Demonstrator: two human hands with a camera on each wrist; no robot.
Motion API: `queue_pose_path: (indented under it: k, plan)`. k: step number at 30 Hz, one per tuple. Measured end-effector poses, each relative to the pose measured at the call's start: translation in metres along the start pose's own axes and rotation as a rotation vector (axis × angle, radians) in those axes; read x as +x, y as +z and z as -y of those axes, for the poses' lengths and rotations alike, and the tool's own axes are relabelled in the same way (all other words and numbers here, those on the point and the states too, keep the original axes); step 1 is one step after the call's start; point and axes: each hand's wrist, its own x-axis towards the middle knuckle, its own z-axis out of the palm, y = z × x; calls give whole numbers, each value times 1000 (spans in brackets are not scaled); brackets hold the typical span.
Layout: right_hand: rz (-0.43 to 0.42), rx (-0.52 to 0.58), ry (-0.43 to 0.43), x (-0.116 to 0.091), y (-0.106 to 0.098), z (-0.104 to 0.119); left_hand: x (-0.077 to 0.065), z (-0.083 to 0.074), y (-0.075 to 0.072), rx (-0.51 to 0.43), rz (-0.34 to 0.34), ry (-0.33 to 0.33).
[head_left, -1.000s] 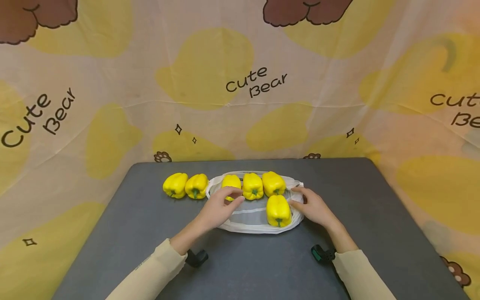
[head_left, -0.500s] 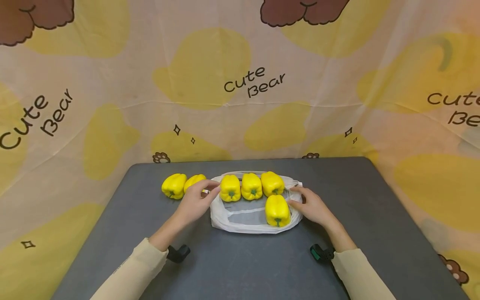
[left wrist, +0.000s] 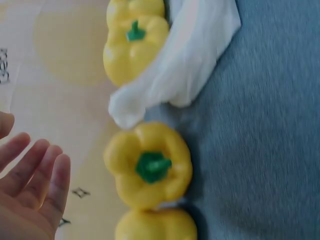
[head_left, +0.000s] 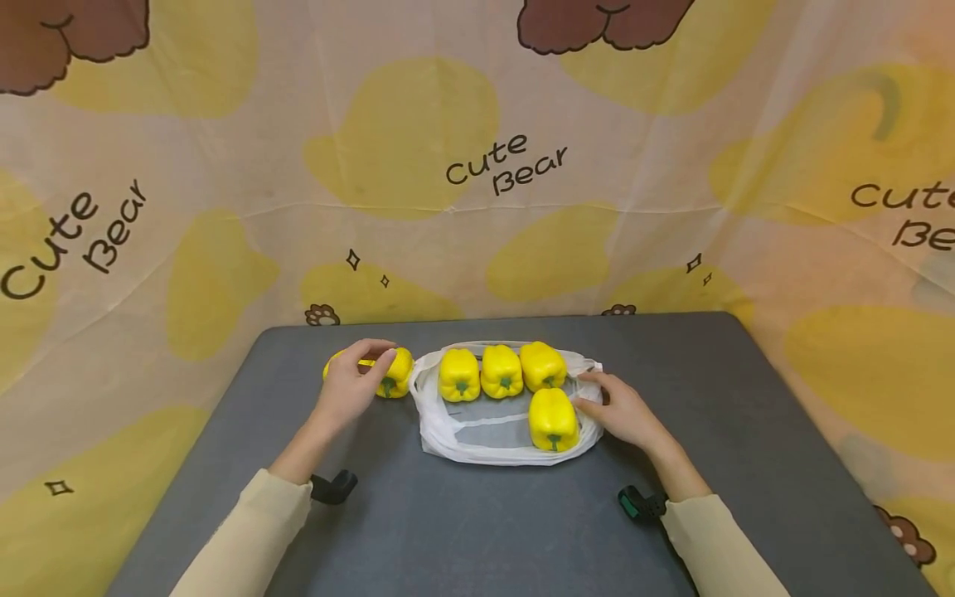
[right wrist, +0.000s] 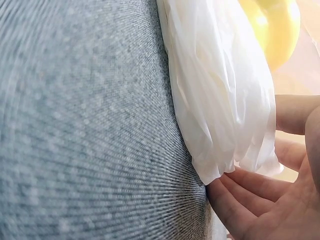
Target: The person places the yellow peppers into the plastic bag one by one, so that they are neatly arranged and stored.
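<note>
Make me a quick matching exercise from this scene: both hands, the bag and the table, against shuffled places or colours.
1. left hand
2. right hand
3. bag
4. table

A. grey
B. at the bag's right edge
C. white
D. by the two peppers outside the bag

Pairs: 1-D, 2-B, 3-C, 4-A

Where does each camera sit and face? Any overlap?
Head: on the head, facing forward and down at table, white bag and yellow peppers; left hand, right hand, sleeves show.
Left wrist: wrist-worn, facing two loose peppers and bag edge; left hand at lower left.
Right wrist: wrist-worn, facing bag edge and one pepper; right hand at right.
Overlap: head and left wrist share left hand, bag, loose peppers.
</note>
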Motion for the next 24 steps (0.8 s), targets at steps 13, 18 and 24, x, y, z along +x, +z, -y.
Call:
queue_pose_path:
  k: [13, 18, 24]
  plan:
    - [-7, -6, -10, 0, -1, -1, 5, 35, -27, 36, -119, -78]
    - [-11, -7, -5, 0, -1, -2, 7, 46, -31, 50, -153, -118]
    - [-10, -9, -12, -1, 0, -1, 7, 58, -35, 52, -193, -149]
